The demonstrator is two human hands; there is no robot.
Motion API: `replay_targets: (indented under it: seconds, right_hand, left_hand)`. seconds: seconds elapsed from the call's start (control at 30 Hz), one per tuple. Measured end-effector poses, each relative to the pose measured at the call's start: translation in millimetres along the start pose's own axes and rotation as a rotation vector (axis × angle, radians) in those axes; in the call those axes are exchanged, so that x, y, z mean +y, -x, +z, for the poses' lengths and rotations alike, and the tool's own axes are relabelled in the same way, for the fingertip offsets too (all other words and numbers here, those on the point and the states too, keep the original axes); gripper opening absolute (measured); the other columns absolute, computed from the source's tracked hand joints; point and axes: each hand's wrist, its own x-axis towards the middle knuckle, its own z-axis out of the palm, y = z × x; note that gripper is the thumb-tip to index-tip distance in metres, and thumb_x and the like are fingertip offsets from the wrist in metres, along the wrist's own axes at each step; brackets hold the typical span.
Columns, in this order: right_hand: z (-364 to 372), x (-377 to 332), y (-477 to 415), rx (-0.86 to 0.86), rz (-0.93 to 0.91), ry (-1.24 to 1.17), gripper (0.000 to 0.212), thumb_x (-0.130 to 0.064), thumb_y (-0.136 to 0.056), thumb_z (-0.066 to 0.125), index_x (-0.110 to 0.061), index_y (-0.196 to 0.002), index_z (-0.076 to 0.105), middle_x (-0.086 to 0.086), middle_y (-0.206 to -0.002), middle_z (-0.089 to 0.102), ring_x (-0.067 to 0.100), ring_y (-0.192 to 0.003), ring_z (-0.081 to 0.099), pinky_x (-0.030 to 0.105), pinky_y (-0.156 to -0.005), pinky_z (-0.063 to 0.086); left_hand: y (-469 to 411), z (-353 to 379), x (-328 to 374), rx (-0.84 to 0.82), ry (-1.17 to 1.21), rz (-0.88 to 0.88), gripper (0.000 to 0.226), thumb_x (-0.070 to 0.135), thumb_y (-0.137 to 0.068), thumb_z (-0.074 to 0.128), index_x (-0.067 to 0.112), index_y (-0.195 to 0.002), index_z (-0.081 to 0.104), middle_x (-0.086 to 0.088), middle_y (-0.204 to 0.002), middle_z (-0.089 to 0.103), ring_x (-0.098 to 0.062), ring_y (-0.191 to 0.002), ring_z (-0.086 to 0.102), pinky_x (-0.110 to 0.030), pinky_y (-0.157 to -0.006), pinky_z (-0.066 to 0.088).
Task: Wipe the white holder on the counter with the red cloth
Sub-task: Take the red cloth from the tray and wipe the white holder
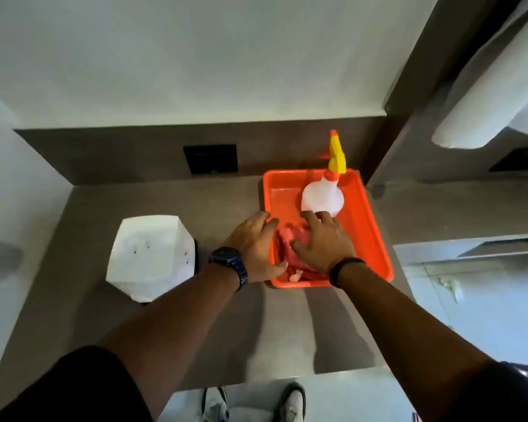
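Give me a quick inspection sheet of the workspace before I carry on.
Surface: brown counter, bare in front.
Job's things: white holder upright at left, untouched; red cloth bunched in the orange tray.
Clutter: spray bottle standing in the tray's far end.
Hands: left hand at the tray's left rim, right hand spread on the cloth; grip unclear.
Cables: nothing seen.
Surroundings: dark wall plate, white towel hanging at right.

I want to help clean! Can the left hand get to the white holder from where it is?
Probably yes. The left hand is at the orange tray, and the white holder stands just beside that arm on bare counter, nothing between.
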Motion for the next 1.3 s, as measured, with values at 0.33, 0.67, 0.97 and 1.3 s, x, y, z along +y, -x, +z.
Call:
replay_targets:
  seconds: [0.33, 0.67, 0.97, 1.3]
  right_hand:
    - [45.9, 20.2, -16.6, -0.196, 0.015, 0.249, 0.072, -0.047, -0.08, 0.069, -0.036, -0.144, 0.037, 0.013, -0.144, 0.047, 0.045, -0.128, 0.045, 0.059, -0.096, 0.049]
    - [17.1, -55.0, -13.8, 0.396, -0.03, -0.857, 0.053, -0.009, -0.074, 0.064, -0.024, -0.125, 0.058, -0.017, -0.109, 0.067, -0.004, -0.096, 0.062, 0.0, -0.085, 0.042]
    - [111.2, -150.6, 24.9, -0.186, 0.157, -1.422, 0.045, -0.014, -0.082, 0.063, -0.029, -0.124, 0.063, 0.007, -0.145, 0.062, 0.025, -0.135, 0.058, 0.048, -0.116, 0.045]
    - [129.8, -199.1, 36.2, 0.036, 0.241, -1.367, 0.089, -0.083, -0.074, 0.052, -0.022, -0.14, 0.056, 0.005, -0.144, 0.062, 0.023, -0.135, 0.057, 0.053, -0.116, 0.044]
  left_hand:
    - [5.5, 36.7, -6.1, -0.003, 0.009, -0.03, 0.086, 0.047, -0.06, 0.067, 0.0, -0.129, 0.043, -0.021, -0.136, 0.042, -0.034, -0.12, 0.044, -0.043, -0.101, 0.042]
    - [5.4, -78.5, -50.7, 0.119, -0.032, -0.054, 0.095, 0.068, -0.064, 0.071, 0.012, -0.136, 0.045, -0.019, -0.141, 0.044, -0.035, -0.128, 0.042, -0.049, -0.104, 0.04]
    - [75.5, -144.9, -141.4, -0.411, -0.257, -0.213, 0.157, 0.087, -0.023, 0.071, 0.024, -0.148, 0.0, -0.005, -0.158, 0.013, -0.025, -0.143, 0.016, -0.041, -0.114, 0.022]
    - [83.2, -108.6, -156.9, -0.278, -0.239, -0.132, 0.133, 0.081, -0.027, 0.065, 0.024, -0.139, 0.019, 0.002, -0.141, 0.041, -0.022, -0.127, 0.04, -0.04, -0.108, 0.035]
